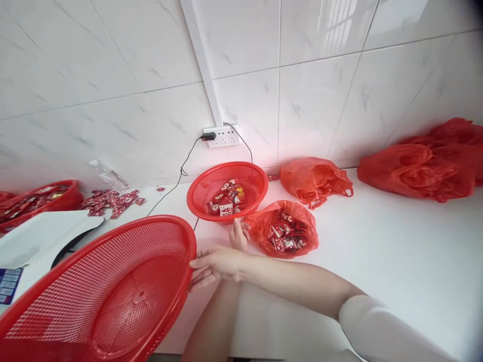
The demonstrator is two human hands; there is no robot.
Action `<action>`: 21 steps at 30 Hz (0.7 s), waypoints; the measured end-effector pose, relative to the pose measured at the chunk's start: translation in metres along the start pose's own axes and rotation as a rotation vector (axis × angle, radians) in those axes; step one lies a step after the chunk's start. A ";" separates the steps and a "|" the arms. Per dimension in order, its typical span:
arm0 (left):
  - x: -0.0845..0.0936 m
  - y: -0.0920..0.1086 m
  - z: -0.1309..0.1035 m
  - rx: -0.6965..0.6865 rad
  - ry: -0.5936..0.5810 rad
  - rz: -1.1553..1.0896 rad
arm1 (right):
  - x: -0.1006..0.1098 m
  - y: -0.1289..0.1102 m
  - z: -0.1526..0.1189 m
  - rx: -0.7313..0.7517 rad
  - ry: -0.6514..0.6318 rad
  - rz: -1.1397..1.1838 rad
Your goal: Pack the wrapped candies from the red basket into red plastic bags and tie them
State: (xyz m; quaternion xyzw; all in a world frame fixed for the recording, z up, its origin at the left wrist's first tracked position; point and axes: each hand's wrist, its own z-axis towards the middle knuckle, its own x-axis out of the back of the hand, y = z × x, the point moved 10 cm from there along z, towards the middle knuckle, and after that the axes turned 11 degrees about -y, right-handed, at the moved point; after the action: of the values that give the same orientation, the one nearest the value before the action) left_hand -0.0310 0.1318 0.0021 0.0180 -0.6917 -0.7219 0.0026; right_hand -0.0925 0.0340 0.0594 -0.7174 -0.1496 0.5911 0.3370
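My right hand point(213, 264) reaches across to the left. Its thumb lies on the rim of a large red plastic basket point(143, 246), with the fingers beneath the outside. That basket is tilted and has nothing in it. Behind my right forearm, my left hand point(238, 236) is closed at the left edge of an open red plastic bag point(313, 236); its fingertips are partly hidden. Small red-wrapped packets point(285, 234) fill the bag. Just beyond my left hand stands a smaller red basket point(196, 198) with wrapped packets point(226, 198) in it.
A crumpled red bag point(313, 178) and a larger heap of red bags point(422, 166) lie along the wall. At left are loose red packets point(113, 201), a filled red basket point(75, 196) and a white scale-like device point(41, 236). A black cable point(183, 171) runs from the socket point(224, 137).
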 end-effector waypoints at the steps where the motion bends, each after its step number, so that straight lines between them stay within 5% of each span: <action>1: 0.004 0.000 0.000 -0.006 0.031 0.014 | 0.003 0.004 0.008 -0.009 0.023 -0.011; 7: 0.013 0.003 -0.005 -0.034 0.092 0.182 | 0.019 0.013 0.042 0.032 0.160 -0.031; 11: 0.011 0.011 -0.006 -0.028 0.087 0.344 | 0.022 0.011 0.037 0.035 0.147 -0.254; 17: 0.016 0.004 -0.002 0.196 0.039 0.740 | -0.002 -0.025 -0.054 0.144 -0.004 -1.067; 19: 0.020 -0.002 -0.001 0.240 0.036 0.713 | 0.003 -0.043 -0.099 0.197 0.088 -1.289; 21: 0.018 -0.005 0.003 0.223 -0.015 0.664 | 0.023 -0.063 -0.147 0.195 0.350 -1.543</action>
State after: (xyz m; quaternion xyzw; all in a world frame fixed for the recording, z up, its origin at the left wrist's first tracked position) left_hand -0.0490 0.1343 -0.0027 -0.2129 -0.7344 -0.6019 0.2302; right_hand 0.0642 0.0488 0.0946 -0.4610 -0.4966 0.0802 0.7310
